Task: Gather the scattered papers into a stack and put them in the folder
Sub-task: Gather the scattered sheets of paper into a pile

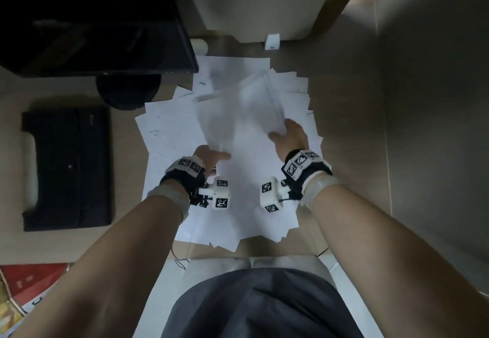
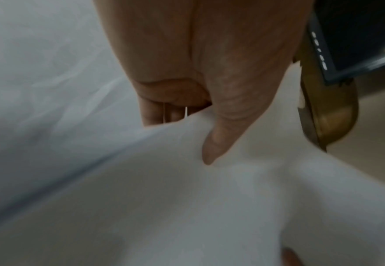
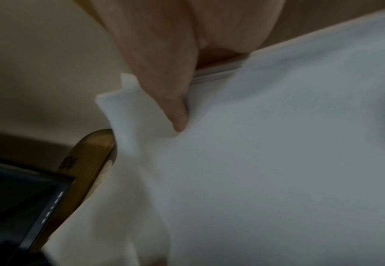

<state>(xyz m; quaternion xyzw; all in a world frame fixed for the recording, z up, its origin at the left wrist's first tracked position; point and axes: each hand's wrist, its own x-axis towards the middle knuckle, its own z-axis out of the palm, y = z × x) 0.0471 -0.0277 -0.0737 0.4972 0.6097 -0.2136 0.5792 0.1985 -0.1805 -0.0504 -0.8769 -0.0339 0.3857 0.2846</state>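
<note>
Several white papers (image 1: 238, 205) lie fanned out on the desk in front of me. Both hands hold a bundle of sheets (image 1: 238, 115) lifted off the pile and blurred. My left hand (image 1: 211, 156) grips its near left edge, thumb on top (image 2: 212, 149), fingers curled under the paper (image 2: 209, 207). My right hand (image 1: 287, 134) grips the right edge; in the right wrist view its thumb (image 3: 175, 108) presses on the sheets (image 3: 278, 162), other fingers hidden beneath. A black folder (image 1: 68, 165) lies flat and closed at the left of the desk.
A dark monitor (image 1: 100, 20) on a round black base (image 1: 127, 91) stands at the back left. A small white box (image 1: 272, 41) sits at the back by the wall. Red printed packaging (image 1: 29, 282) lies at the front left corner. Bare desk runs to the right.
</note>
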